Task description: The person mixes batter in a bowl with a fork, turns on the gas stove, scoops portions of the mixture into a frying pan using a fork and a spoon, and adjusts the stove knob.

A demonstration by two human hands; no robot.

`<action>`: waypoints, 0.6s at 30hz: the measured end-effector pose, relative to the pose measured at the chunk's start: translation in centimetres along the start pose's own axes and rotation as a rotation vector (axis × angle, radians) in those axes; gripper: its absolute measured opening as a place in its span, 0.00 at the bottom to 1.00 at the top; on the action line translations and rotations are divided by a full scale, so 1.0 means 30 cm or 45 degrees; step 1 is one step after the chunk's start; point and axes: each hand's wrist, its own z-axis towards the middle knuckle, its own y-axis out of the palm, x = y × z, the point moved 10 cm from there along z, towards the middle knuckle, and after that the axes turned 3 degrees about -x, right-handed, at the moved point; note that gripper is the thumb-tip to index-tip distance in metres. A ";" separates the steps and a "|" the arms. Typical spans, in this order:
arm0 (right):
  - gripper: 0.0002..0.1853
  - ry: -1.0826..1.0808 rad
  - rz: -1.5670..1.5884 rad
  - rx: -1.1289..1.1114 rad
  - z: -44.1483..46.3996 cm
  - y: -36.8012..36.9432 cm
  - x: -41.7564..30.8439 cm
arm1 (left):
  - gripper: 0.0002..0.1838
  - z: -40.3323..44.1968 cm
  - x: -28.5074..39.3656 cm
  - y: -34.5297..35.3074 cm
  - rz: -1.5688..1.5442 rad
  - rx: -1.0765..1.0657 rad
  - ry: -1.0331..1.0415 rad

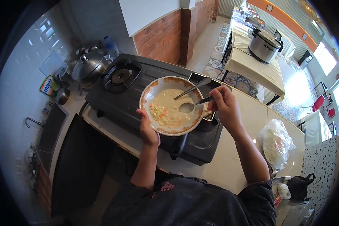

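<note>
My left hand (149, 130) grips the lower left rim of a white bowl (146, 98) with a brown-orange patterned border, its thumb over the edge. Inside the bowl lies a pale, creamy batter (165, 109) with orange and light shreds in it. A spoon (186, 108) is held in my right hand (223, 103), its head in the batter near the right side. Another metal utensil (192, 89) leans in the bowl, its handle resting over the upper right rim. Behind the bowl, a rectangular pan (194, 77) is partly hidden.
Under the bowl spreads a dark two-burner gas stove (150, 67), with a bare burner (121, 76) at its left. A lidded steel pot (89, 64) stands at the back left. To the right on the counter sits a plastic bag (276, 144). Farther off, a large rice cooker (264, 46) occupies a cloth-covered table.
</note>
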 end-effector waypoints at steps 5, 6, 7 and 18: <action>0.10 0.000 0.046 -0.016 0.007 0.003 0.012 | 0.34 0.007 -0.001 -0.010 0.017 -0.010 0.007; 0.10 0.011 0.100 -0.019 0.013 -0.002 0.025 | 0.34 0.006 -0.001 -0.013 0.015 -0.009 0.010; 0.10 0.020 0.155 -0.023 0.020 -0.010 0.037 | 0.34 0.008 -0.004 -0.015 0.013 -0.008 0.013; 0.10 0.074 0.502 0.017 0.063 -0.074 0.130 | 0.34 0.036 -0.030 -0.072 0.015 0.099 0.070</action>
